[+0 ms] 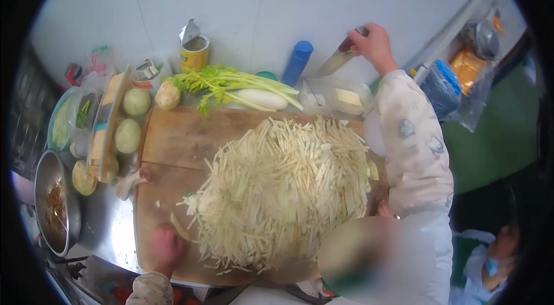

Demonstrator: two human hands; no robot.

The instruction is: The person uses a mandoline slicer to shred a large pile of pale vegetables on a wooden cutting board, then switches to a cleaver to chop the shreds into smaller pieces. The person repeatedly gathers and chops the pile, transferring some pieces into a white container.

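A large heap of pale vegetable strips [285,192] covers much of a wooden cutting board [173,140]. My left hand [166,244], blurred and with curled fingers, is at the board's lower left, beside a curved pale strip [180,227]. Whether it holds anything is unclear. Far from the heap, my right hand [371,45] grips the dark handle of a knife [334,63] near the wall. Its blade slants down to the left, the tip behind a clear plastic container [348,99] with a pale yellow block inside.
Celery [233,82], a white radish [259,99], a yellow can [194,56] and a blue bottle [297,62] line the back. Round peeled vegetables [128,136], a wooden-framed slicer [106,127] and a metal bowl [56,203] stand left. Another person's hand [383,209] appears near the board's right edge.
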